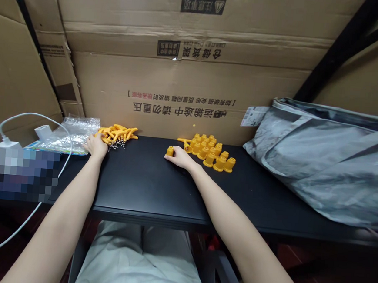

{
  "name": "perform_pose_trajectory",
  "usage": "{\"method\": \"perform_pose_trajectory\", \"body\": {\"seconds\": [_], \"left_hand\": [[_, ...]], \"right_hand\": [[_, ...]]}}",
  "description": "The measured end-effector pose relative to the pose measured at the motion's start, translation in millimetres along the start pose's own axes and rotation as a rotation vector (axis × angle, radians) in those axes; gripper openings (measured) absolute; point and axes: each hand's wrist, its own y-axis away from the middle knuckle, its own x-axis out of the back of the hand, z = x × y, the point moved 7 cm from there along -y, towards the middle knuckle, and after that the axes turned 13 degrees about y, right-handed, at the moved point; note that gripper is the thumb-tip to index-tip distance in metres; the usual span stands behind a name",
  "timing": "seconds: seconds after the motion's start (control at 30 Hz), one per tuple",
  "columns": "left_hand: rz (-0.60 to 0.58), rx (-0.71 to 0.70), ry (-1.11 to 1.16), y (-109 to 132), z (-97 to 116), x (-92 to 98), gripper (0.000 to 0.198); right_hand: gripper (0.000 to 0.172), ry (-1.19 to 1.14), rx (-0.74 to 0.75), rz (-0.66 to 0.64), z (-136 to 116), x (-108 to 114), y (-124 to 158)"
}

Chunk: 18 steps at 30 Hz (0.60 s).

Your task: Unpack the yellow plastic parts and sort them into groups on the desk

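My right hand pinches a small yellow plastic cup-shaped piece just over the black table, left of the other cups. Several similar yellow cups stand close together beyond and to the right of that hand. At their left end lies a yellow piece with a long thin arm. My left hand touches the left side of a heap of yellow branched plastic parts. Its fingertips are hidden among them, so I cannot make out a grip. Small shiny metal bits lie in front of the heap.
Cardboard walls the back of the black table. A grey bag fills the right side. At left are clear plastic wrap, a white charger and its looping cable. A blurred patch covers something there.
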Motion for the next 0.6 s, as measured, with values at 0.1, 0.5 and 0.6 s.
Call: {"method": "perform_pose_trajectory", "body": {"seconds": [0.1, 0.5, 0.6], "left_hand": [[0.061, -0.075, 0.012, 2, 10, 7.4, 0.035], [-0.197, -0.734, 0.083, 58, 98, -18.9, 0.032], [-0.265, -0.806, 0.047, 72, 106, -33.1, 0.03]], "right_hand": [[0.013, 0.071, 0.012, 0.032, -3, 4, 1], [0.02, 0.092, 0.18, 0.114, -30, 20, 7], [0.022, 0.077, 0.215, 0.109, -37, 20, 9]]}}
